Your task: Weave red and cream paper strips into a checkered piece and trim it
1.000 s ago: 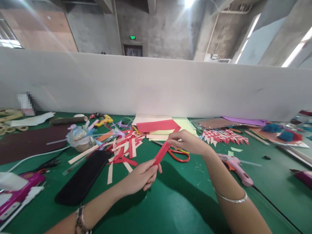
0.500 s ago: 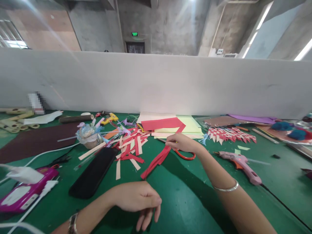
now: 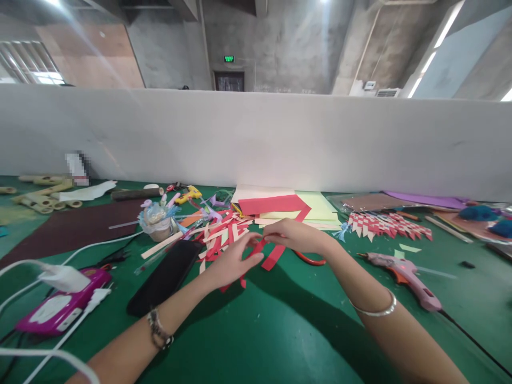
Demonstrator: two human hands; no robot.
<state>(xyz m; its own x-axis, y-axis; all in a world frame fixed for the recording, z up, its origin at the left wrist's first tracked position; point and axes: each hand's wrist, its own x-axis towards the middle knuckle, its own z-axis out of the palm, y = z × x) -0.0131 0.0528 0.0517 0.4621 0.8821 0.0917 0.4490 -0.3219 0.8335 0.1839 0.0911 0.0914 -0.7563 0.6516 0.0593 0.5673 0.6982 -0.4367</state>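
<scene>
My left hand (image 3: 232, 262) and my right hand (image 3: 294, 234) meet over the green table. Between them they grip red paper strips (image 3: 260, 246), whose lower ends hang below my left palm. The fingers of my right hand are pinched at the top of these strips. Another red strip (image 3: 274, 258) lies on the table under my right hand. Just beyond it shows the orange handle of scissors (image 3: 310, 260), the blades hidden. A pile of red and cream paper strips (image 3: 224, 229) lies left of my hands. Behind them a red paper sheet (image 3: 274, 204) rests on pale sheets (image 3: 320, 205).
A pink glue gun (image 3: 404, 272) with a black cord lies at right, near a woven red-and-white paper piece (image 3: 388, 225). At left are a black case (image 3: 164, 280), a decorated pot (image 3: 158, 226) and a magenta power strip (image 3: 66, 304) with white cables. A white partition (image 3: 256, 141) stands behind.
My left hand has risen from the near table to meet my right hand and has taken hold of the red strips. The strips have moved left and away from the scissors.
</scene>
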